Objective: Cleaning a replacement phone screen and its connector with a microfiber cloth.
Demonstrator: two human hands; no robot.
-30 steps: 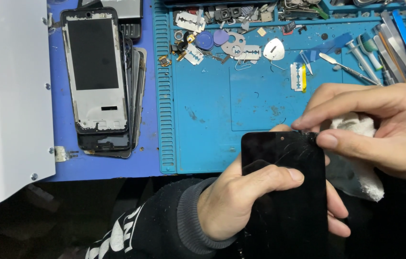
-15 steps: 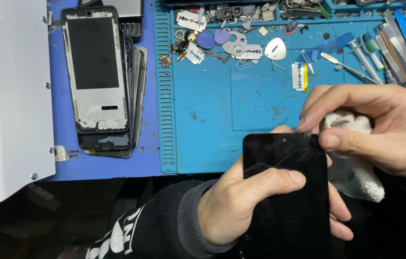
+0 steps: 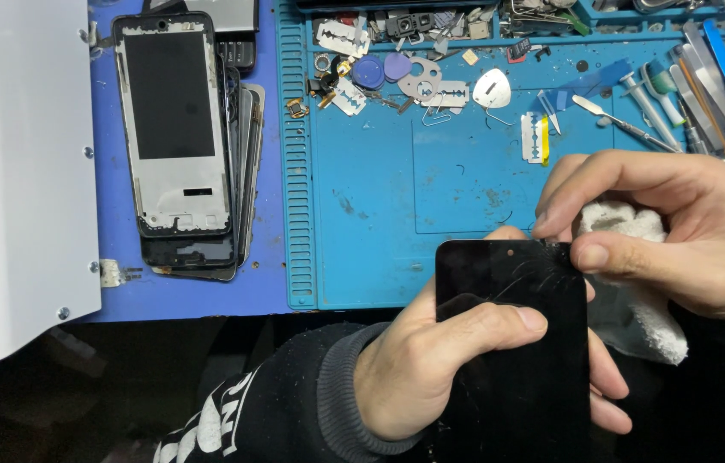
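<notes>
My left hand [image 3: 431, 364] grips a black phone screen panel [image 3: 512, 343], thumb laid across its cracked glass face, fingers wrapped behind the right edge. The panel stands upright over the near edge of the blue work mat [image 3: 431, 189]. My right hand [image 3: 671, 231] pinches at the panel's top right corner with thumb and forefinger. A crumpled white cloth [image 3: 637, 309] sits under my right palm, partly hidden by the hand.
A stack of phone frames and screens [image 3: 186, 146] lies on the darker blue mat at left, beside a white panel [image 3: 15, 171]. Razor blades [image 3: 534, 137], picks [image 3: 491, 86], small parts and metal tools [image 3: 705, 94] crowd the mat's far edge.
The panel and both hands have shifted slightly to the right and down; my right fingers stay pinched at the top right corner.
</notes>
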